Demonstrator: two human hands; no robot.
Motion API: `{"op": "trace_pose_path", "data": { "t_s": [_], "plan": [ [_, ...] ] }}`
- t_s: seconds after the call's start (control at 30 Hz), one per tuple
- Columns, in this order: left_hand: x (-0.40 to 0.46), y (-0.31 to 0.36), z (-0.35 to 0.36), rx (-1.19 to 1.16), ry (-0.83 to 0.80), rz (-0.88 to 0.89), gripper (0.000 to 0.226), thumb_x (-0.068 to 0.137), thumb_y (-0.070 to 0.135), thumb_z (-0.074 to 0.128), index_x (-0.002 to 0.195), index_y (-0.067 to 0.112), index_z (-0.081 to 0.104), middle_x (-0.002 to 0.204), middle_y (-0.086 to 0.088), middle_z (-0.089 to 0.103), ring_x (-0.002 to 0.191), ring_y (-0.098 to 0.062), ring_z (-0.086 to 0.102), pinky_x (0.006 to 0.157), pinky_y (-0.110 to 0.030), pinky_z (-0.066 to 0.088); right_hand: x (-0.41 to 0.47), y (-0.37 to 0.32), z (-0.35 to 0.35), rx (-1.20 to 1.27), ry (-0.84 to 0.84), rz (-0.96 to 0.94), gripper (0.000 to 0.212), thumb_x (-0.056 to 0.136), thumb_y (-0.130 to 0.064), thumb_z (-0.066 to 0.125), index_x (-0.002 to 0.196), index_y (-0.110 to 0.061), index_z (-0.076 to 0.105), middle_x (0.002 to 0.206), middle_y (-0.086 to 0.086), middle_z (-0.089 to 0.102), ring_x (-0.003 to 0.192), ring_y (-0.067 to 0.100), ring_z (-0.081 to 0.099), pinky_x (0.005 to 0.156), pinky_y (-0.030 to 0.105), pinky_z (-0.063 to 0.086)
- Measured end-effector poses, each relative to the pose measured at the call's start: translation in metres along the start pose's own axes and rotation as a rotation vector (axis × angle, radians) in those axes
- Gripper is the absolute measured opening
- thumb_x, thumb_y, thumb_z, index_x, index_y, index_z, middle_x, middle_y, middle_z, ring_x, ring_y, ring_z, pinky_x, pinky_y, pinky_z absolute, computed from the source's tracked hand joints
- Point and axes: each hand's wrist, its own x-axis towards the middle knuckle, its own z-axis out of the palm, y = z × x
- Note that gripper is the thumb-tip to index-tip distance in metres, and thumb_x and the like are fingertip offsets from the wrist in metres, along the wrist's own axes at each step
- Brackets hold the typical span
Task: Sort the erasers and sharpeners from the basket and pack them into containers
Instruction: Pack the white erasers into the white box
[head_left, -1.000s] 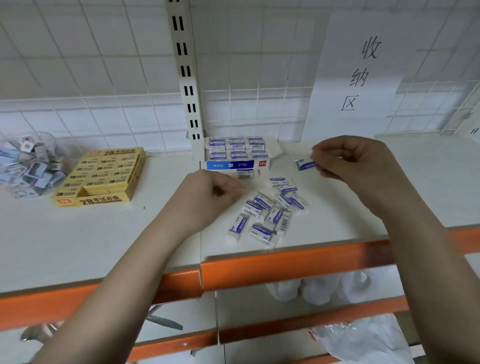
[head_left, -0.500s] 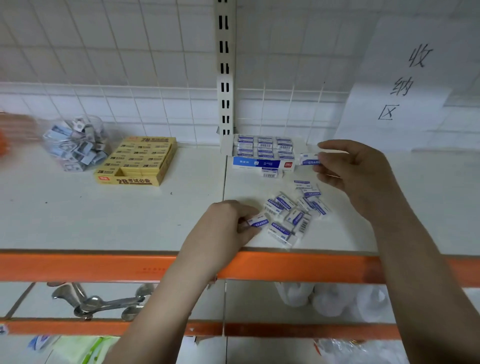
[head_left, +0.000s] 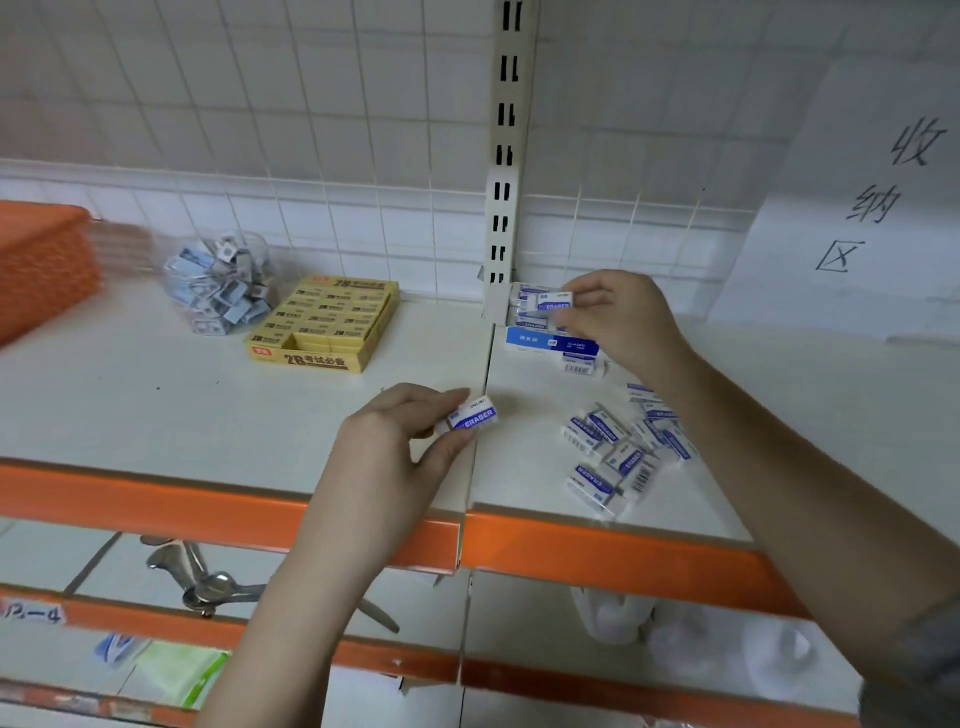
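eraser (head_left: 555, 303), white with blue sleeve, pinched in right hand (head_left: 615, 317) over the blue eraser box (head_left: 550, 343) at far shelf centre; best seated flat, label up, in line with the rows. second eraser (head_left: 474, 414) pinched by left hand (head_left: 400, 441), nearer. loose erasers (head_left: 621, 452) lie right; yellow box (head_left: 327, 325), jar (head_left: 218, 283) left.

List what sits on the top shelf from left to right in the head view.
Orange basket → clear jar of sharpeners → yellow 2B eraser box → blue-and-white eraser box → loose pile of erasers.
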Motion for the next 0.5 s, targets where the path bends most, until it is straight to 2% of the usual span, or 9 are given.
{"op": "trace_pose_path", "data": {
  "t_s": [0.07,0.17,0.2,0.37,0.5],
  "plan": [
    [-0.001,-0.004,-0.004,-0.006,0.028,-0.022,0.03,0.079,0.012,0.072,0.109,0.014,0.07,0.092,0.009,0.063,0.088,0.0,0.058,0.08,-0.007,0.045,0.018,0.005,0.008,-0.045,0.009,0.002,0.029,0.081,-0.017,0.073,0.109,-0.012,0.063,0.101,0.004,0.07,0.083,0.017,0.069,0.073,0.04,0.058],
    [-0.002,-0.011,-0.01,0.003,0.059,-0.047,0.027,0.078,0.01,0.072,0.105,0.012,0.071,0.092,0.008,0.064,0.09,0.005,0.058,0.078,-0.004,0.044,0.036,0.013,0.016,-0.189,-0.01,-0.013,0.027,0.086,-0.02,0.068,0.112,-0.013,0.06,0.106,0.002,0.068,0.083,0.014,0.063,0.06,0.024,0.049],
    [-0.002,-0.013,-0.011,0.01,0.065,-0.053,0.025,0.079,0.01,0.071,0.104,0.012,0.072,0.092,0.007,0.065,0.091,0.004,0.057,0.078,-0.005,0.044,0.04,0.015,0.019,-0.211,-0.02,-0.016,0.026,0.087,-0.02,0.067,0.111,-0.013,0.061,0.106,0.003,0.068,0.083,0.013,0.06,0.06,0.022,0.046],
    [0.0,-0.016,-0.018,0.018,0.077,-0.086,0.022,0.082,0.01,0.068,0.102,0.016,0.072,0.094,0.007,0.065,0.086,-0.002,0.06,0.077,-0.009,0.046,0.049,0.026,0.027,-0.226,-0.017,-0.056,0.024,0.084,-0.019,0.071,0.106,-0.009,0.067,0.1,0.008,0.069,0.084,0.012,0.058,0.08,0.022,0.045],
    [0.002,-0.02,-0.018,0.031,0.071,-0.072,0.021,0.082,0.01,0.068,0.101,0.018,0.072,0.094,0.009,0.065,0.082,-0.004,0.06,0.077,-0.016,0.047,0.048,0.027,0.028,-0.258,-0.037,-0.082,0.026,0.083,-0.015,0.071,0.107,-0.006,0.068,0.093,0.012,0.068,0.08,0.017,0.059,0.08,0.023,0.046]
  ]
}}
